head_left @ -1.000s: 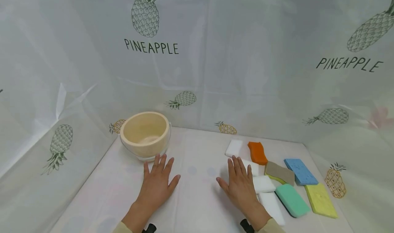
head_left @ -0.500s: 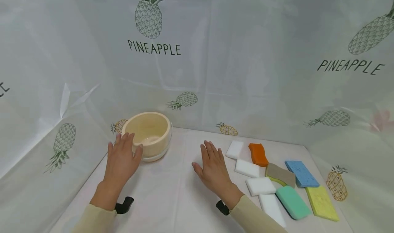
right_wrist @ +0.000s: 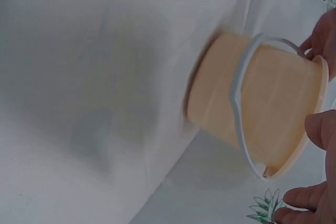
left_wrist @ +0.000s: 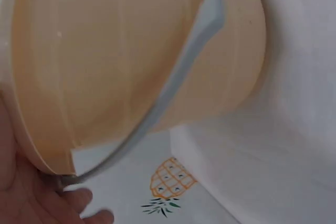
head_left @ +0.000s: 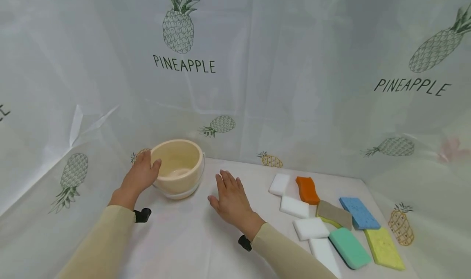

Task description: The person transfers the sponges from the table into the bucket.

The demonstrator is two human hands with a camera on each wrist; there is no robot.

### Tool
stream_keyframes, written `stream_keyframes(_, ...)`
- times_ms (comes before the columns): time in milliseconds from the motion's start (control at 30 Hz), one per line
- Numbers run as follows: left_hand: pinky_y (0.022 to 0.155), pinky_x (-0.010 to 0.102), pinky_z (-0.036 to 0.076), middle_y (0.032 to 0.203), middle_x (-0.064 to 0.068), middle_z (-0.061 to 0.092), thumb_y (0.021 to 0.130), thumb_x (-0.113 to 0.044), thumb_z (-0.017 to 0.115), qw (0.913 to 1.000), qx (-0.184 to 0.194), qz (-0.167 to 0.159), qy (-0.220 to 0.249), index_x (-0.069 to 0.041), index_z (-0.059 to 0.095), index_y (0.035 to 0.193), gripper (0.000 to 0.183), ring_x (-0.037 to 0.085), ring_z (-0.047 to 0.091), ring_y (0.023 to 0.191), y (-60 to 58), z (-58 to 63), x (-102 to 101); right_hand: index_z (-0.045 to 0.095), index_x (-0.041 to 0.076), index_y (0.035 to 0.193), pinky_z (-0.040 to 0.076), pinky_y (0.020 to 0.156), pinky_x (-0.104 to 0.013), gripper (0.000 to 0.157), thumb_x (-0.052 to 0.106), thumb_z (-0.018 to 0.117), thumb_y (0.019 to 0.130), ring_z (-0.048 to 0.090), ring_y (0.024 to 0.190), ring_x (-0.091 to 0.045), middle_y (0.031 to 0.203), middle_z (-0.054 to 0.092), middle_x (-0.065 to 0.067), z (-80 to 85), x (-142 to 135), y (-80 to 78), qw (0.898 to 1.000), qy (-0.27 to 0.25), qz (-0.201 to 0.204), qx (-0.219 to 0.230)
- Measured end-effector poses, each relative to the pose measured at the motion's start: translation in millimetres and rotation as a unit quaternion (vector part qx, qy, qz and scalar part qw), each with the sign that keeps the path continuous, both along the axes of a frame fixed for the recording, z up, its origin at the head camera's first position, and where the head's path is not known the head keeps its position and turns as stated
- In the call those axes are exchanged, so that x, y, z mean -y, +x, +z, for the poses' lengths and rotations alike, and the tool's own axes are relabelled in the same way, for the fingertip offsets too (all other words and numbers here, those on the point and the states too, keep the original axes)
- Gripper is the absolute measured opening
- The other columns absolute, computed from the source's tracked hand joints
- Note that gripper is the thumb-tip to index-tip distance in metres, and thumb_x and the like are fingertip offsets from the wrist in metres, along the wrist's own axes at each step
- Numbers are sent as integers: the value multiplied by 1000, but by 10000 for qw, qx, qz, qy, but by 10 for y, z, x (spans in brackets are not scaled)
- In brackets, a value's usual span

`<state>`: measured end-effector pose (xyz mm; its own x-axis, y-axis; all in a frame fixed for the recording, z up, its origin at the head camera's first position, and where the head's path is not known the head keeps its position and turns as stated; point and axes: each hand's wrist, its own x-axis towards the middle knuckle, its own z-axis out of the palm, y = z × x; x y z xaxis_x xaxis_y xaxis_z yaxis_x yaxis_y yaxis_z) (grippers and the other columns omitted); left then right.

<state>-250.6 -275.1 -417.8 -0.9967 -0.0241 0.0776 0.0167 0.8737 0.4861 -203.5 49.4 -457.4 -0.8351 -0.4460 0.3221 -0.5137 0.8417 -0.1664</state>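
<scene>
A cream bucket (head_left: 178, 185) with a thin pale handle (left_wrist: 176, 77) stands upright at the back left of the table. My left hand (head_left: 140, 173) is at the left side of its rim, fingers toward the outside and thumb over the rim edge. In the left wrist view the left fingers (left_wrist: 79, 200) lie right by the handle's joint. To the right of the bucket my right hand (head_left: 232, 199) hovers over the table with its fingers straight, apart from the bucket in the head view. It holds nothing.
Several sponges lie on the right: white blocks (head_left: 311, 228), an orange one (head_left: 307, 190), a grey-and-yellow one (head_left: 334, 214), a blue one (head_left: 359, 212), a green one (head_left: 349, 248) and a yellow one (head_left: 384, 248). A pineapple-print sheet (head_left: 294, 86) hangs around the table.
My left hand has moved left and forward to the bucket's rim. My right hand has moved left, away from the sponges toward the bucket. The sponges stay put.
</scene>
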Motion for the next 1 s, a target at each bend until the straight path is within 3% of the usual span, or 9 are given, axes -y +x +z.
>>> stream_keyframes(100,122,76,16,170,37,-3,113,-52,21,9983,513,-129,239,10,-3,165,84,61,8,155,-21,-33,22,46,2,156,38,123,-60,69,45,62,104,41,153,-36,164,42,-17,-6,-7,13,10000,41,-27,57)
stream_keyframes(200,125,74,12,172,33,-6,113,-53,21,9971,633,-271,318,6,-6,165,83,58,4,157,-10,-45,-10,45,1,156,37,123,-61,70,46,62,105,39,154,-35,165,41,-17,8,-52,14,9999,26,-61,111)
stream_keyframes(567,127,70,12,173,31,1,113,-53,25,9954,493,-823,-19,4,1,167,82,52,3,160,110,-48,-343,43,-1,157,33,125,-64,69,45,57,108,36,156,-37,166,39,-18,177,-319,-79,9987,-422,-281,47)
stream_keyframes(767,129,66,13,174,28,10,114,-49,32,9938,285,-1057,-174,5,9,167,79,49,6,161,227,-78,-587,44,-2,157,32,125,-64,68,43,57,108,38,155,-38,166,40,-19,275,-489,-108,9973,-575,-465,-29)
stream_keyframes(1000,130,61,16,174,24,18,113,-45,40,9906,124,-1343,-226,2,15,168,76,43,10,163,400,-110,-909,46,-4,155,30,125,-66,66,39,59,107,37,155,-40,165,40,-21,294,-690,-59,9948,-796,-601,213)
